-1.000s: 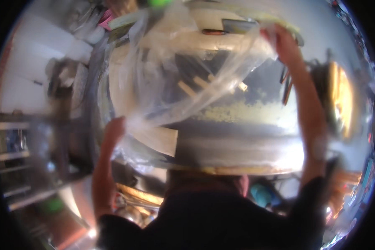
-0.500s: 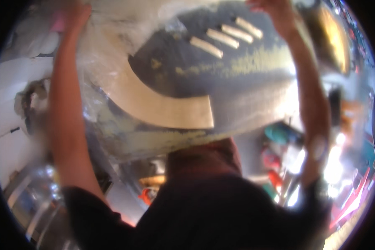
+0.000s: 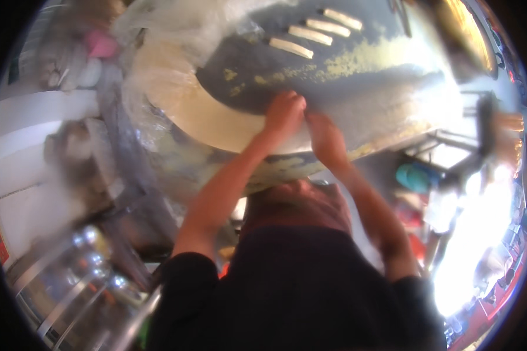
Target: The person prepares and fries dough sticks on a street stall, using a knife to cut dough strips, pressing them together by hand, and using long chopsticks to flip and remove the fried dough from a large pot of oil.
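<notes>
Smeared dark table [image 3: 363, 102], dough [image 3: 216, 120] curving along its near left, left hand [image 3: 284, 116] and right hand [image 3: 327, 139] at the dough's end, fingers curled, can't tell if gripping, four strips [image 3: 310, 35] beyond, plastic [image 3: 164, 23] far left, pink thing [image 3: 101, 44] past it.

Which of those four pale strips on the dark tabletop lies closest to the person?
The leftmost strip, which is also lowest in the picture. The other three strips step away from it, up and to the right.

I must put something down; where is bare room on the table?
Between the right hand and the table's right edge; also between the pale strips and the curved sheet, with yellowish smears. The left is crowded by that sheet and plastic.
</notes>
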Motion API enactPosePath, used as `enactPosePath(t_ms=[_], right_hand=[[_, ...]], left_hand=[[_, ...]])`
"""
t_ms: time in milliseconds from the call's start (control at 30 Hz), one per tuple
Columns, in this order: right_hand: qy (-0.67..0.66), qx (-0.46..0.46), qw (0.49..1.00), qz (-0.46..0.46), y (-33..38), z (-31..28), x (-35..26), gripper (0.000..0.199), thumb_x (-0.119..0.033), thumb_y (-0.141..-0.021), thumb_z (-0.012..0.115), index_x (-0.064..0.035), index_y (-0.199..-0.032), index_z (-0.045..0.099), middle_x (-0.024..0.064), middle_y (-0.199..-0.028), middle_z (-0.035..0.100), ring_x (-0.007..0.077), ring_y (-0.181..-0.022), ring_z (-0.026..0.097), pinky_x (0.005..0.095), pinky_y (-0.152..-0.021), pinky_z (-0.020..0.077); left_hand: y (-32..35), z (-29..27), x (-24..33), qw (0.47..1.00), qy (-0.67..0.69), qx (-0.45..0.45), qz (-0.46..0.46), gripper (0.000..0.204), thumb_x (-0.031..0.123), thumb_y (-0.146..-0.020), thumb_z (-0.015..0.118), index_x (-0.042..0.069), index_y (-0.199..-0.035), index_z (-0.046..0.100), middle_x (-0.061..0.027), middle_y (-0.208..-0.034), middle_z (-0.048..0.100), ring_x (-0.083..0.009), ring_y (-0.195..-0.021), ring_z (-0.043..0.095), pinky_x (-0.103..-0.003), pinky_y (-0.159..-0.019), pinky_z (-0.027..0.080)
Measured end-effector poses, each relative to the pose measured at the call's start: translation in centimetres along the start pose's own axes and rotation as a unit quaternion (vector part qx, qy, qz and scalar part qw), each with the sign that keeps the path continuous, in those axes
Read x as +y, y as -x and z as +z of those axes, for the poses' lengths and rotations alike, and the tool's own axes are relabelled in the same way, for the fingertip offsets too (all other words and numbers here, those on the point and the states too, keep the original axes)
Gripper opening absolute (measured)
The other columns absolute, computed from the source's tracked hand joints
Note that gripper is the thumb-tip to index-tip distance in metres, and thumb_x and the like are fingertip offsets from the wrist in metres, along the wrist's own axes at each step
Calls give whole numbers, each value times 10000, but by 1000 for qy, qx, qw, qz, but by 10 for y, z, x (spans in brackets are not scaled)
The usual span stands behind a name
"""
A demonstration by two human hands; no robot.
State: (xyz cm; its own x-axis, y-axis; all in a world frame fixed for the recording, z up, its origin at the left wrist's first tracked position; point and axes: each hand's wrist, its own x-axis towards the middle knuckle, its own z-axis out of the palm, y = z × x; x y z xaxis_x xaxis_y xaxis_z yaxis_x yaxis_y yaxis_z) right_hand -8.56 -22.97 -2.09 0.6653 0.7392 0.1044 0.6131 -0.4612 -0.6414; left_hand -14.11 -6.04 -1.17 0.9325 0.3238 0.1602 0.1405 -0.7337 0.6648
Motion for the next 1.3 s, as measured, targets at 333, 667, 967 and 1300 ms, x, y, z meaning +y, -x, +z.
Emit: enactPosePath(t_ms=[333,667,967,1300], right_hand=[[10,95,992,83,25,26,-37,232,-301,-1027,546,-120,-1146,627,147,-995,640,393,-945,632,539,-724,537],[54,181,972,138,11,41,-72,133,-231,-1015,585,-127,-1091,621,148,-977,627,390,-912,631,506,-635,547],[89,114,983,112,5,44,-54,157,-219,-1021,585,-106,-1108,649,162,-922,661,413,-810,653,489,-722,547],[93,91,972,194,-5,36,-76,221,-344,-1003,634,-124,-1019,644,163,-908,681,396,-831,669,488,-682,524]], left_hand=[[-11,-51,-14,937,283,-202,42,116,56,-886,578,47,-898,693,-135,-924,686,-320,-891,662,-414,-803,524],[-166,-96,-162,982,-171,84,-8,291,160,-957,608,1,-1199,638,-233,-1197,648,-436,-1155,595,-523,-1002,464],[-192,-122,-125,963,-209,-143,-93,421,321,-975,598,-8,-1233,652,-215,-1242,689,-417,-1110,672,-530,-959,524],[177,-117,-73,851,441,-11,-285,309,282,-1031,633,10,-1175,664,-66,-996,715,-183,-969,685,-345,-899,541]])
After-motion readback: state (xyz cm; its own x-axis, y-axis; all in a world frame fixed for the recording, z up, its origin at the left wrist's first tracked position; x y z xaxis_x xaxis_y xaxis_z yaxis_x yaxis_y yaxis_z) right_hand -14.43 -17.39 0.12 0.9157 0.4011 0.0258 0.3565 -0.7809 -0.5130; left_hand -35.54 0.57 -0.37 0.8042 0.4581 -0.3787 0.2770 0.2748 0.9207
